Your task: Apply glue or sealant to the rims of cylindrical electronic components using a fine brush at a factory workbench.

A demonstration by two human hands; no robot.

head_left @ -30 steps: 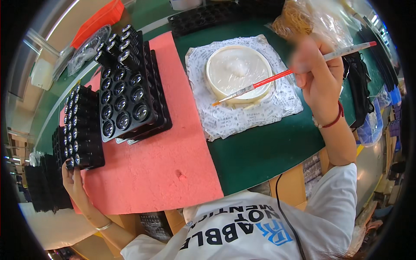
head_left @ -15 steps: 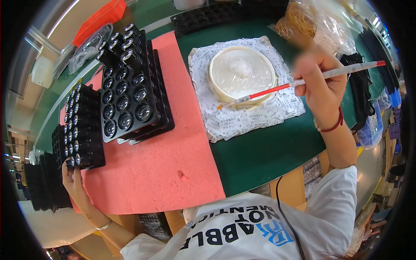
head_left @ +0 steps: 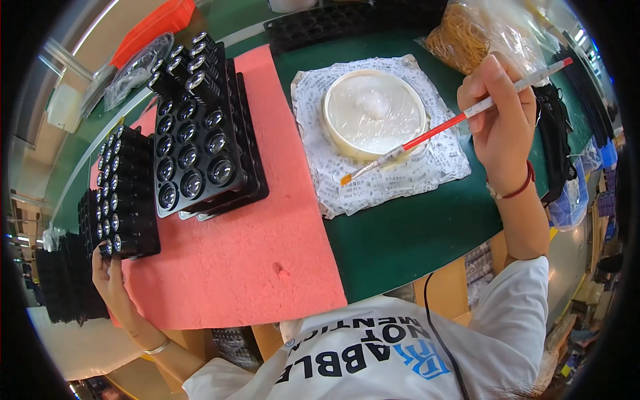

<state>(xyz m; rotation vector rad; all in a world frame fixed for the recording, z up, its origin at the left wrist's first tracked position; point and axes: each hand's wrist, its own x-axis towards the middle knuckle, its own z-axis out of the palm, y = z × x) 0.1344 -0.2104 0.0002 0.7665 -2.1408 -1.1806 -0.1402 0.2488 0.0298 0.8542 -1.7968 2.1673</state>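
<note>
Right hand (head_left: 500, 127) pinches a paintbrush (head_left: 453, 123) above the green table (head_left: 413, 233), pink mat (head_left: 267, 233) alongside.

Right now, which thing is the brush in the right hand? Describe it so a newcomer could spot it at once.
Start at the green table, then the round cream bowl on printed white paper. The brush slants over the bowl's near rim, held by the right hand. It alone is long and thin, with a red-and-white handle and a yellowish tip.

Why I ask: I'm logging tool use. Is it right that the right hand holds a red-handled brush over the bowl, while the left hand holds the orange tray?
Not quite. In the head view the left hand holds a black lens tray, not the orange tray, which lies untouched at the far edge. The right hand does hold the brush over the bowl.
</note>
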